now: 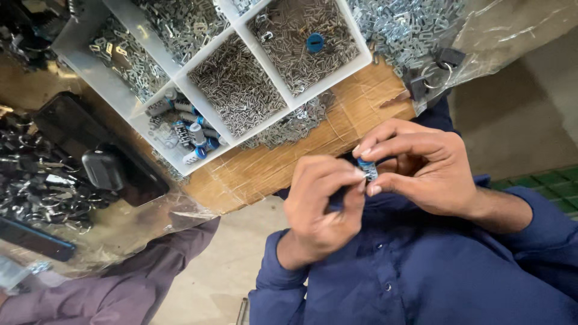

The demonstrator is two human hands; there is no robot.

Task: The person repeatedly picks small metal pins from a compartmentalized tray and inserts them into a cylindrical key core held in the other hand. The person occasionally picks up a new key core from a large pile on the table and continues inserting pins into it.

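The right hand [421, 165] pinches a small blue and silver part [367, 168] between thumb and fingertips. The left hand [322, 201] closes its fingertips on the part's other side. Just beyond the fingers sits a white divided tray [180, 84] of tiny metal pieces.

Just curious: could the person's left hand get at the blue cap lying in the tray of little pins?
Probably yes, once freed. The blue cap lies uncovered on top of the pins in the open white tray, but the left hand and right hand both pinch a small blue-and-silver part.
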